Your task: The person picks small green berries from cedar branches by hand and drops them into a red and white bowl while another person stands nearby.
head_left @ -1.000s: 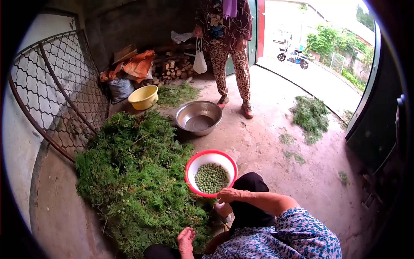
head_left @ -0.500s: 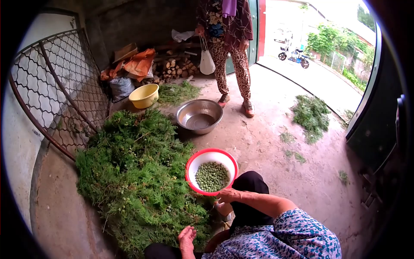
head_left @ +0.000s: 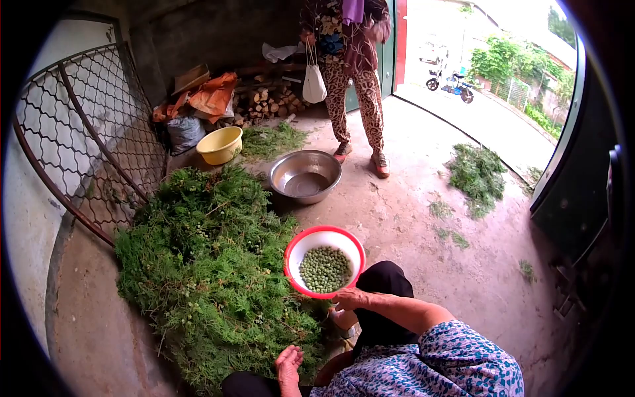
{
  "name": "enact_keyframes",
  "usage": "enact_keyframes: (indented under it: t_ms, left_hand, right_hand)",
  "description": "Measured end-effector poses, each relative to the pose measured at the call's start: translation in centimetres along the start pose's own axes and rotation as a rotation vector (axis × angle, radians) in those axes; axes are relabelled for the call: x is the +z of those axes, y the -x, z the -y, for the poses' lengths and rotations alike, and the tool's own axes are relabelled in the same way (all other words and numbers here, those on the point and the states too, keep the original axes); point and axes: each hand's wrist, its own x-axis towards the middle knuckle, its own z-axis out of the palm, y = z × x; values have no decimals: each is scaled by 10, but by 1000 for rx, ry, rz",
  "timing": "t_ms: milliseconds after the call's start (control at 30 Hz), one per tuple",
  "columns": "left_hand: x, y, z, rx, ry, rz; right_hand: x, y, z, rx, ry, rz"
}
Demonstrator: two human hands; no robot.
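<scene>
My right hand [head_left: 347,300] grips the near rim of a white basin with a red edge [head_left: 358,248]. Inside the basin lies a layer of small round green cones or berries [head_left: 325,270]. My left hand [head_left: 289,363] is held low over the near edge of a big heap of cut evergreen branches [head_left: 205,278], its fingers loosely extended and nothing visible in them. The heap fills the floor to the left of the basin. Small green fruits show among its sprigs.
A steel basin [head_left: 324,196] and a yellow basin [head_left: 220,157] stand beyond the heap. Another person [head_left: 357,79] stands behind them with a white bag [head_left: 314,86]. A metal grille [head_left: 99,132] leans at left; firewood [head_left: 268,106] is stacked behind; loose sprigs [head_left: 477,180] lie right.
The other person's free hand has risen toward the chest, and the white bag has lifted slightly. My hands and the red-rimmed basin have hardly moved.
</scene>
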Motion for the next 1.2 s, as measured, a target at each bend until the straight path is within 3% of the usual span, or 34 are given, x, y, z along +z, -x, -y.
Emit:
enact_keyframes:
  t_ms: [600,833,967,1067,1100,1200]
  left_hand:
    - [-5,-6,10,-20,-37,-5]
    - [-5,-9,19,-49,-122,-17]
    - [-6,-18,34,-51,-306,15]
    - [-19,-34,53,50,-774,110]
    - [-16,-30,50,49,-775,111]
    - [-12,-26,48,147,-957,170]
  right_hand:
    - [14,-5,-8,19,5,-31]
    - [4,-3,0,42,22,60]
    - [1,-2,5,59,42,65]
    - [4,-4,3,62,34,69]
    - [9,-5,-1,63,34,69]
    - [21,-8,-10,33,-11,-46]
